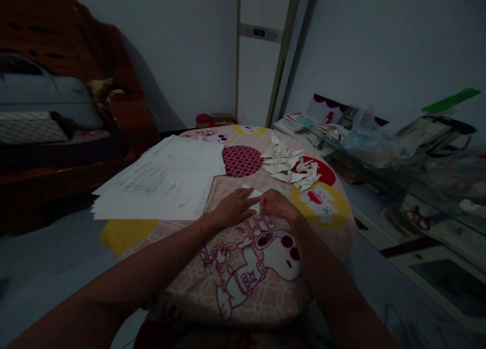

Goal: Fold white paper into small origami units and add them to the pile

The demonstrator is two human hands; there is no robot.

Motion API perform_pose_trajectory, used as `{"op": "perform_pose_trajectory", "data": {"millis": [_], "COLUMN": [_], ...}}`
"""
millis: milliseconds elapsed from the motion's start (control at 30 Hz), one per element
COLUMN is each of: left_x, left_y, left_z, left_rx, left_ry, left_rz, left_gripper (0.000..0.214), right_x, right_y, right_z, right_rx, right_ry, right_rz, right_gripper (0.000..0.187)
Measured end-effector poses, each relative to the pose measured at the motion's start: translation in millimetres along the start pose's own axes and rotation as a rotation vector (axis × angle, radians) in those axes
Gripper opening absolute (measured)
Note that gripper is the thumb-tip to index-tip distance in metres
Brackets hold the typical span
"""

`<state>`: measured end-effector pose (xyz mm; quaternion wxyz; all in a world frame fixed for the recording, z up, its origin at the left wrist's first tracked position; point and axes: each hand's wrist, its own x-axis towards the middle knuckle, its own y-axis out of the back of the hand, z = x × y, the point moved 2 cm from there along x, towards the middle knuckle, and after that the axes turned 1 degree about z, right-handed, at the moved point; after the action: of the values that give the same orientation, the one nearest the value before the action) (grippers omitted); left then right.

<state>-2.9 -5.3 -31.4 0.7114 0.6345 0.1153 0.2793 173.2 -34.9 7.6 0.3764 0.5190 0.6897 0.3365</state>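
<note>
A small piece of white paper (251, 192) lies on the cloth-covered round table, partly hidden under both hands. My left hand (234, 208) rests flat across its left side with the fingers stretched out. Against the paper's right edge, my right hand (277, 204) is closed, its fingers curled and pressed together on the paper; the fingertips are hard to make out in the dim light. Just beyond my right hand is a cluster of folded white paper cranes (290, 165). To the left of my hands spreads a large stack of printed sheets (167, 174).
A patterned tablecloth (261, 303) covers the table. On the right stands a glass-topped cabinet (383, 187) with plastic bags (370, 141), papers and scissors (417, 219). A wooden sofa (129, 111) holding a grey bag (49, 95) is at the left. A tall white unit (258, 70) stands behind.
</note>
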Motion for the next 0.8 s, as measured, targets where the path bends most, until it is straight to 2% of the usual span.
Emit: {"op": "perform_pose_trajectory", "data": {"millis": [167,300,400,500,600,633,700,800], "left_x": [0.0,0.5,0.9,0.7,0.1,0.0,0.1,0.8], "left_y": [-3.0,-3.9,-3.8,-4.6,-5.8,-6.0,-6.2,-5.7], "left_z": [-1.7,-2.0,-2.3,-3.3,-3.8,-3.7,-3.3,-4.1], "left_rx": [0.000,0.008,0.001,-0.016,-0.034,-0.039,-0.050,-0.081], "left_ry": [0.002,0.003,0.004,0.001,-0.007,-0.005,0.004,0.009], "left_rz": [-0.012,-0.012,-0.009,0.005,0.018,0.023,0.032,0.040], "left_gripper": [0.052,0.053,0.054,0.053,0.054,0.054,0.055,0.057], "right_x": [-6.3,-16.9,-25.8,-28.2,-19.8,-15.2,-6.2,2.4], "right_y": [15.7,33.8,46.8,50.6,37.4,30.2,15.6,3.6], "right_z": [17.8,38.0,49.1,45.3,26.9,19.7,8.0,2.0], "right_rx": [0.143,0.202,0.181,0.204,0.318,0.350,0.287,0.131], "right_ry": [-0.188,-0.323,-0.361,-0.293,-0.172,-0.121,-0.043,0.015], "right_rz": [-0.060,-0.027,0.002,0.083,0.133,0.114,0.059,0.070], "right_gripper": [0.016,0.025,0.031,0.026,0.012,0.009,0.009,0.008]}}
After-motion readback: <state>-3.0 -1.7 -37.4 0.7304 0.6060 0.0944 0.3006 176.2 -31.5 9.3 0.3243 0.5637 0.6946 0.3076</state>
